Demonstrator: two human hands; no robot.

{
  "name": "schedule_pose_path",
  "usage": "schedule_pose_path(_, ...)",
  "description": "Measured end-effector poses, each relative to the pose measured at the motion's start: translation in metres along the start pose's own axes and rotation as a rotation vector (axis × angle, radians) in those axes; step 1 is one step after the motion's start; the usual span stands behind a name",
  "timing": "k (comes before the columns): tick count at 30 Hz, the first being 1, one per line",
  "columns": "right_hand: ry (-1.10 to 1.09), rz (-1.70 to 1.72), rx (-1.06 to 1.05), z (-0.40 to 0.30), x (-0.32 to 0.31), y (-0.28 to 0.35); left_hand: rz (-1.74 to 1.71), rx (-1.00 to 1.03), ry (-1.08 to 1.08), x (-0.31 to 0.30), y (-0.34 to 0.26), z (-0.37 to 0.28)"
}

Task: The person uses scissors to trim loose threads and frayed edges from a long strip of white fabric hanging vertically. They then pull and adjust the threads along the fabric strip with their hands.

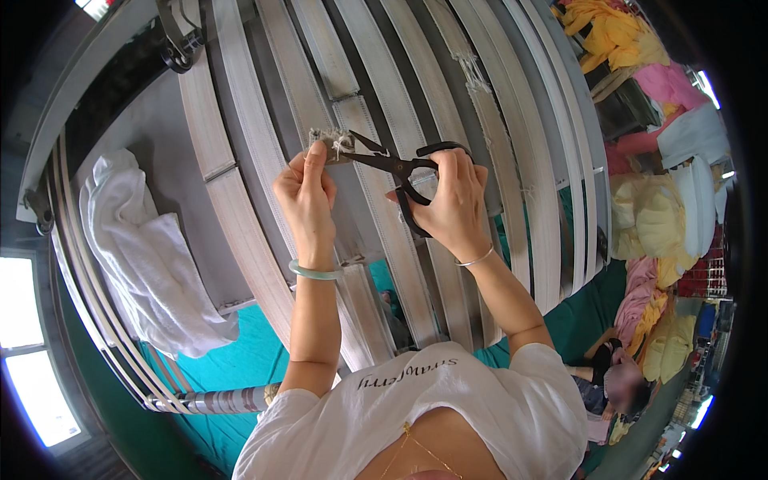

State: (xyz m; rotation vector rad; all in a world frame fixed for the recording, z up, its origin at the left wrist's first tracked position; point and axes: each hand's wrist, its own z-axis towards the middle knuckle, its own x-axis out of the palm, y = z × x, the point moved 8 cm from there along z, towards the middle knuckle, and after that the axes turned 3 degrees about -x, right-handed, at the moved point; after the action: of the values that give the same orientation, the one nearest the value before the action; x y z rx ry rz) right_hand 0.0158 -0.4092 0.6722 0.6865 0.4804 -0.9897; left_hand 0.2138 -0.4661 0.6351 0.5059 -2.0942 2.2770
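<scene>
My left hand (308, 204) pinches a short, frayed end of woven fabric belt (332, 144) between thumb and fingers. Loose threads stick out along its upper edge. In my right hand (457, 195) is a pair of black-handled scissors (393, 165), with the blades apart. Their tips reach the right side of the frayed end, close to my left thumb. Both hands are above a row of long, pale fabric conveyor belts (384, 84) on a grey metal machine. Whether the held end joins one of these belts cannot be told.
A white towel (144, 252) lies on the machine's left side. One belt has a torn, stringy patch (474, 72). A roller (222, 401) and teal cloth (240, 348) are below. Heaps of yellow and pink fabric (648, 210) line the right, where another person (621, 384) is.
</scene>
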Motion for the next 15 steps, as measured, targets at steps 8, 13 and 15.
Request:
schedule_pose_path(8, -0.084, -0.116, -0.054, -0.003, 0.009, -0.007, -0.009, -0.033, -0.054, 0.006, 0.0, -0.005)
schedule_pose_path(13, -0.134, -0.082, -0.097, 0.001, 0.009, -0.015, -0.009, -0.029, -0.043, 0.011, 0.004, -0.005)
schedule_pose_path(15, -0.095, -0.067, -0.081, -0.002, 0.014, -0.024, -0.013, -0.04, -0.033, 0.009, 0.006, -0.003)
